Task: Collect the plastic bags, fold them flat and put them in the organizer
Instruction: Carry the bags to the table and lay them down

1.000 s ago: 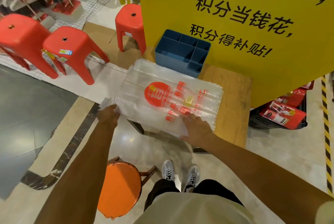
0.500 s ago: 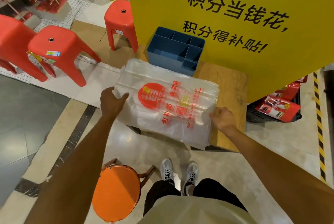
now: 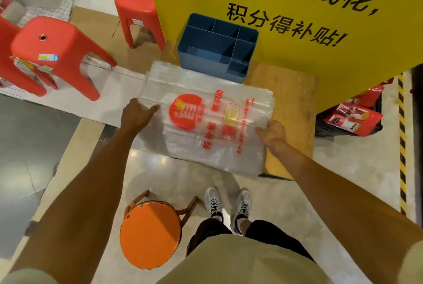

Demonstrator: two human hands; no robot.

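— Where are the bags (image 3: 206, 123)?

— A flat stack of clear ones with red print lies on the wooden table (image 3: 290, 100), the near and left edges hanging past the table's edge. The far edge sits just before the blue organizer (image 3: 206, 59), which stands at the table's back against a yellow sign (image 3: 297, 9).

— And the hands?

— The left hand (image 3: 137, 114) rests on the stack's left edge, its fingers loosely bent over the plastic; whether it pinches I cannot tell. The right hand (image 3: 272, 133) grips the stack's right edge, fingers curled on it.

— Anything else about?

— Red stools (image 3: 57, 48) stand on the floor to the left, an orange stool (image 3: 150, 235) by the person's feet, and red packets (image 3: 357, 116) in a basket to the right.
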